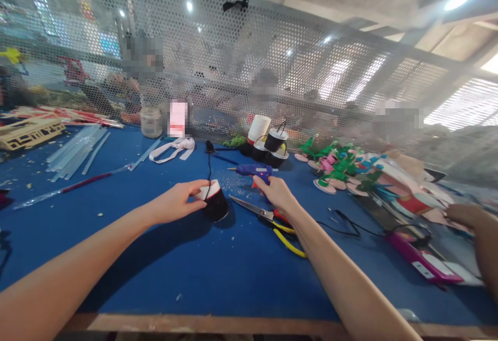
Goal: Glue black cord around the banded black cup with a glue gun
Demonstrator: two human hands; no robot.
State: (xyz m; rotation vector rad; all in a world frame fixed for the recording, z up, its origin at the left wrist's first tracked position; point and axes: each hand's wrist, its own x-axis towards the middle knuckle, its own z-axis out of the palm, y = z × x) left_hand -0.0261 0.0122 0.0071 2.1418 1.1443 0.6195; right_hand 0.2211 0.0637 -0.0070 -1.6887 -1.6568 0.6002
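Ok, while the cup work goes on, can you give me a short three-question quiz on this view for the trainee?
1. What is the person's right hand holding?
A) a white ribbon
B) a blue glue gun
C) a clear jar

2. True or false: in the picture, the scissors lie to the right of the black cup that the left hand holds.

3. Fill in the blank: another person's hand shows near the ____ edge of the picture.

Key: 1. B; 2. True; 3. right
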